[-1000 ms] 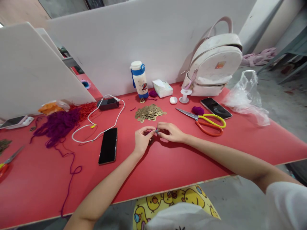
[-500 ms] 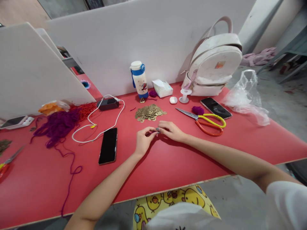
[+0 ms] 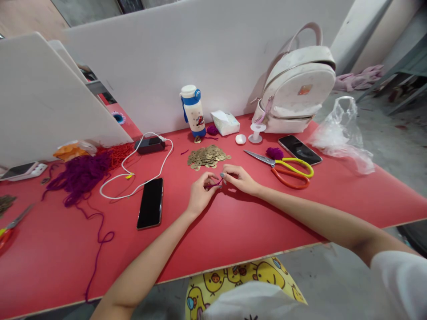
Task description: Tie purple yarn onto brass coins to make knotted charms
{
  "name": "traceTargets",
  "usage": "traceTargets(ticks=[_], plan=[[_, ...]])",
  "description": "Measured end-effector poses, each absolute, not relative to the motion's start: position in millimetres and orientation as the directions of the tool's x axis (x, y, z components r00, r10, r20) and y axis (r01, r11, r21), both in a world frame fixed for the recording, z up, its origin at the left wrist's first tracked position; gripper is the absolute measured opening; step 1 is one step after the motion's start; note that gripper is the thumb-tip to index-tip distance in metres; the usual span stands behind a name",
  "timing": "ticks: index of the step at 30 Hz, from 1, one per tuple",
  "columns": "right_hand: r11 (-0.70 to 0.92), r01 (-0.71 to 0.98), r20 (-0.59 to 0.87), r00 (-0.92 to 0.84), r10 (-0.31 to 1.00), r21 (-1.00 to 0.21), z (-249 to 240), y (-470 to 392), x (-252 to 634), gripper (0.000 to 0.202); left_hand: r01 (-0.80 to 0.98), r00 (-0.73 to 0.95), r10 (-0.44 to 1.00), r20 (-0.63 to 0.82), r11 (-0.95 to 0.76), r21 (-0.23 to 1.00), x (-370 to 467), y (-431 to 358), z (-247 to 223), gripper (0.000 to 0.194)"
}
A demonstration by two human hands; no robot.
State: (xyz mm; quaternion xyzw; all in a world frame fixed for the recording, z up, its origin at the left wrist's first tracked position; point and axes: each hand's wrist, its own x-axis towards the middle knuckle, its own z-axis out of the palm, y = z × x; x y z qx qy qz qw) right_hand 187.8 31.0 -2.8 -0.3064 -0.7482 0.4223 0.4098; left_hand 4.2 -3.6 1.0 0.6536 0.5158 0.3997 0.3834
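Note:
A short length of purple yarn (image 3: 216,183) stretches between my two hands over the red table. My left hand (image 3: 203,190) pinches it, its fingers curled and partly hiding the strand. My right hand (image 3: 237,178) holds the other end between thumb and forefinger. Just beyond them lies a pile of brass-coloured coins (image 3: 208,156) with holes. Right of my hands are scissors (image 3: 290,171) with one yellow and one orange handle, and a small purple yarn ball (image 3: 275,153) touches them.
A phone (image 3: 151,203), white cable (image 3: 125,196) and purple yarn heap (image 3: 80,178) are left. Behind the coins stand a bottle (image 3: 194,111) and tissue pack (image 3: 226,123). A spool (image 3: 256,133), backpack (image 3: 293,93), another phone (image 3: 299,150) and plastic bag (image 3: 345,138) are right.
My right hand has moved slightly up and away from my left fingertips. The fingertips were together before; now a bit of purple yarn shows between them.

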Motion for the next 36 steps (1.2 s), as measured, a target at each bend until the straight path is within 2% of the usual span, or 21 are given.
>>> traceTargets(ticks=[4,13,17,20,23,28,32,36], plan=[[0.430,0.092,0.349,-0.447,0.824,-0.898,-0.8,29.7,187.6,0.049,0.429,0.190,0.972,0.137,-0.207,0.879,2.3,-1.9,-1.7,0.016],[0.351,0.052,0.306,-0.386,0.871,-0.935,5.1,25.7,187.0,0.052,0.448,0.218,0.966,0.139,-0.225,0.865,0.7,0.6,-4.8,0.010],[0.276,0.016,0.254,-0.340,0.905,-0.961,2.1,28.5,186.0,0.052,0.337,0.236,0.968,0.090,-0.168,0.926,1.8,-1.6,-4.5,0.009],[0.204,-0.010,0.199,-0.278,0.940,-0.979,-3.7,31.9,185.1,0.051,0.204,0.257,0.965,0.050,-0.105,0.973,2.2,-3.9,-2.0,0.017],[0.166,-0.009,0.163,-0.258,0.952,-0.986,-8.1,33.7,184.3,0.049,0.166,0.239,0.969,0.063,-0.105,0.981,1.8,-4.8,1.5,0.017],[0.279,0.043,0.252,-0.319,0.914,-0.959,-8.0,32.1,182.8,0.045,0.207,0.172,0.981,0.091,-0.127,0.970,0.1,-3.0,4.2,0.023],[0.358,0.124,0.270,-0.449,0.852,-0.925,-7.9,30.2,181.6,0.026,0.254,0.113,0.982,0.151,-0.175,0.951,-0.6,-1.7,4.1,0.022],[0.426,0.235,0.285,-0.463,0.839,-0.874,-10.5,30.5,180.7,0.015,0.289,0.077,0.973,0.216,-0.229,0.929,-0.4,-1.5,4.3,0.020]])
